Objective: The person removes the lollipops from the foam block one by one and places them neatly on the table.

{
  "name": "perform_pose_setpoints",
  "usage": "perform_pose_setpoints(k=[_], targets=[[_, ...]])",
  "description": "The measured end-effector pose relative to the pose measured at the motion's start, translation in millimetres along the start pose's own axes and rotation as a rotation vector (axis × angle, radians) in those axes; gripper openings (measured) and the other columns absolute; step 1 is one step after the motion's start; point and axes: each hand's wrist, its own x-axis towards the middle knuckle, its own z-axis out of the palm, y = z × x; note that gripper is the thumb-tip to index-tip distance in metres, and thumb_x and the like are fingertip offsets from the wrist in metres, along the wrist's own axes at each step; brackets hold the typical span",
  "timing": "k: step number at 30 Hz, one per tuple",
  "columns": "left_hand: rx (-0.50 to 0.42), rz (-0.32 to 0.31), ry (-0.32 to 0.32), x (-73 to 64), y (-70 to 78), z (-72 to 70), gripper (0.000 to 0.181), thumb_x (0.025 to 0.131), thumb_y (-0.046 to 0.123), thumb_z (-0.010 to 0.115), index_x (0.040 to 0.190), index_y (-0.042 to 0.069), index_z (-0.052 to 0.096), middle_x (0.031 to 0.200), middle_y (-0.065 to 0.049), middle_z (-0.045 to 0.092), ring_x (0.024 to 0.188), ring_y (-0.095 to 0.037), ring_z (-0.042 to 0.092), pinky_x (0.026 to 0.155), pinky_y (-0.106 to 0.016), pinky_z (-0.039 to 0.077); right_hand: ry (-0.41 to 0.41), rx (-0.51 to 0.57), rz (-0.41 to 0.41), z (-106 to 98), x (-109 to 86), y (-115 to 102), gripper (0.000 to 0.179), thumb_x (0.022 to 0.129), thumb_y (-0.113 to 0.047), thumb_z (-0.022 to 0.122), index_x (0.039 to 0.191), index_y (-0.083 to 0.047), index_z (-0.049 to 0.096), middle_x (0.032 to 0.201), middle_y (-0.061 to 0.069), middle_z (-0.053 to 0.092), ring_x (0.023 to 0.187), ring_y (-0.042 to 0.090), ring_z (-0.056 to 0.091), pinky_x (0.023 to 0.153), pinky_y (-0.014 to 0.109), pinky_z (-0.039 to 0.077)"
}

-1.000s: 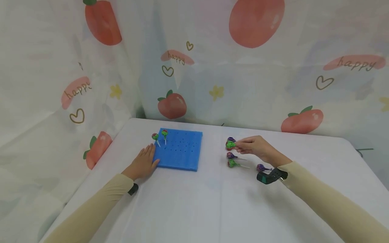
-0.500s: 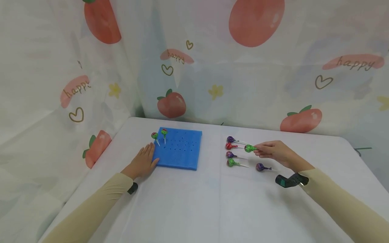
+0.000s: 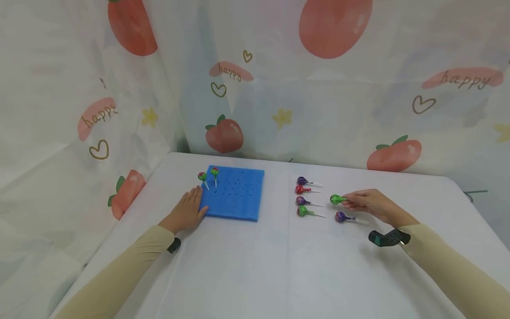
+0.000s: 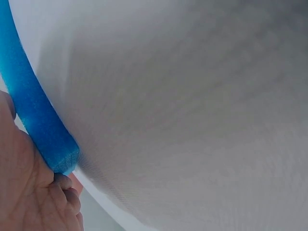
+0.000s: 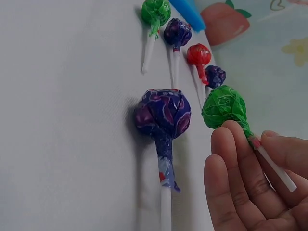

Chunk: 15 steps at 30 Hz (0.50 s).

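My right hand [image 3: 372, 204] pinches a green-wrapped lollipop [image 5: 224, 107] by its stick, just below the wrapper, between thumb and fingers. A purple lollipop [image 5: 162, 115] lies on the table close in front of that hand. At the left, my left hand [image 3: 186, 210] rests flat with straight fingers against the left edge of a blue foam board [image 3: 235, 204] dotted with small holes. Two green lollipops stand in the board near its far left corner: one [image 3: 202, 176] leans at the edge, the other [image 3: 215, 171] is nearly upright.
Right of the board, a column of lollipops lies on the white table [image 3: 247, 266]: a purple one [image 3: 301, 180], a red one [image 3: 299, 189], another purple one [image 3: 300, 200] and a green one [image 3: 302, 210]. A fruit-printed curtain [image 3: 318, 97] hangs behind the table.
My right hand has moved right and slightly nearer with the green lollipop, away from the column, uncovering the red lollipop and a purple one. The left hand has stayed at the board.
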Motion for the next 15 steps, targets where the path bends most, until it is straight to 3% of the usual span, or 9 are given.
perform_pose_setpoints(k=[15], targets=[[-0.002,-0.001,0.010,0.3,2.3,-2.2,0.064,0.101,0.030,0.036,0.143,-0.015,0.017,0.151,-0.032,0.017,0.142,-0.044,0.016,0.117,-0.054,0.015,-0.049,0.081,0.062,-6.2,2.8,16.8,0.049,0.099,-0.018,0.047,0.130,0.019,0.041,0.097,-0.005,0.071,0.088,0.003,0.067,0.082,0.020,0.054]])
